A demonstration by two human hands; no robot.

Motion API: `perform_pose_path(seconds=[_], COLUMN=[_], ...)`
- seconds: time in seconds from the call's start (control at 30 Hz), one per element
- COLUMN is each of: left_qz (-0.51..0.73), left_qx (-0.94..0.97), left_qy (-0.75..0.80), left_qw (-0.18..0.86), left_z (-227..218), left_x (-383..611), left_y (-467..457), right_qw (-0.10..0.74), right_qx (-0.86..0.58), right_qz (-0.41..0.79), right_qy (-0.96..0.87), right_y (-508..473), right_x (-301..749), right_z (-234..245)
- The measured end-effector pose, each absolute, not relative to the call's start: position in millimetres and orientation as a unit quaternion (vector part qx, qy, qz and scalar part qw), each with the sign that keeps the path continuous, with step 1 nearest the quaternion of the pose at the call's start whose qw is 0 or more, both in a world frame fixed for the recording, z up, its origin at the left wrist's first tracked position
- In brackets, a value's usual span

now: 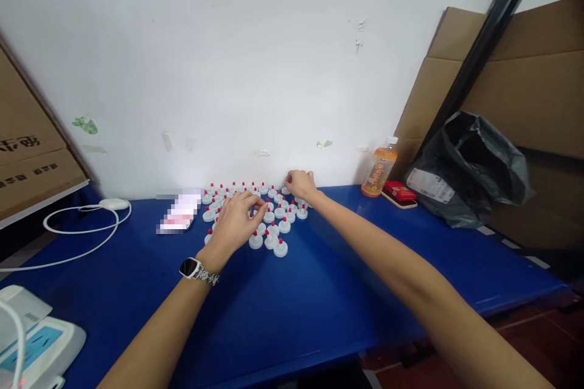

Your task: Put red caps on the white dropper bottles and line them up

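Many white round caps with red tips (280,248) stand in a cluster on the blue table (292,310), against the wall. My left hand (237,219), with a watch (190,267) on its wrist, is over the left middle of the cluster. Its thumb and forefinger come together beside a red tip; whatever lies between them is not clear. At the back right of the cluster, close to the wall, is my right hand (300,183). Its fingers are curled in a pinch, and their contents are hidden. Several caps are partly covered by both hands.
Left of the caps lies a phone (180,211), with a white cable (82,231) beyond it. A white device (50,346) occupies the near left corner. An orange drink bottle (380,169), a red packet (400,191) and a grey plastic bag (469,170) are at right, by cardboard (438,79).
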State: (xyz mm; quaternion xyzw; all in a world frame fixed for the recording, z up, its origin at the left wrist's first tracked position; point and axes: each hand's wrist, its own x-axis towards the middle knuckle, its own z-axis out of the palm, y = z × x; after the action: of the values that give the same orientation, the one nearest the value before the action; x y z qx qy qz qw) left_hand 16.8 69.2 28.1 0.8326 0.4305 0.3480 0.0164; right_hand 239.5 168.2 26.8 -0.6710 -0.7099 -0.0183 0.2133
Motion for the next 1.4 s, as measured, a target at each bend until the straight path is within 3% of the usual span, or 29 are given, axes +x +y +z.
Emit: perform_pose_path(seconds=[0.1, 0.2, 0.3, 0.37, 0.5, 0.7, 0.8, 1.1, 1.4], left_qz=[0.385, 0.411, 0.395, 0.386, 0.404, 0.391, 0.380, 0.375, 0.370], left_qx=[0.817, 0.808, 0.823, 0.829, 0.796, 0.775, 0.783, 0.790, 0.782], left_qy=[0.429, 0.421, 0.404, 0.397, 0.438, 0.486, 0.483, 0.476, 0.489], left_qw=[0.018, 0.040, 0.062, 0.085, 0.107, 0.104, 0.093, 0.096, 0.110], left_z=[29, 28, 24, 21, 17, 16, 14, 20, 23], left_x=[11, 7, 2, -4, -22, -37, -35, -30, -29], left_y=[70, 67, 63, 60, 58, 62, 62, 56, 55], right_qw=[0.338, 0.496, 0.519, 0.517, 0.462, 0.162, 0.093, 0.052, 0.109], right_qx=[-0.628, -0.512, -0.406, -0.382, -0.438, -0.552, -0.588, -0.656, -0.651], right_qz=[0.018, 0.154, 0.277, 0.299, 0.201, 0.002, -0.012, 0.008, 0.021], right_qy=[-0.701, -0.684, -0.699, -0.705, -0.745, -0.818, -0.803, -0.753, -0.751], right_y=[143, 106, 74, 64, 77, 121, 138, 174, 163], right_x=[235, 217, 193, 181, 177, 170, 156, 134, 148], right_z=[35, 39, 40, 42, 49, 42, 37, 28, 33])
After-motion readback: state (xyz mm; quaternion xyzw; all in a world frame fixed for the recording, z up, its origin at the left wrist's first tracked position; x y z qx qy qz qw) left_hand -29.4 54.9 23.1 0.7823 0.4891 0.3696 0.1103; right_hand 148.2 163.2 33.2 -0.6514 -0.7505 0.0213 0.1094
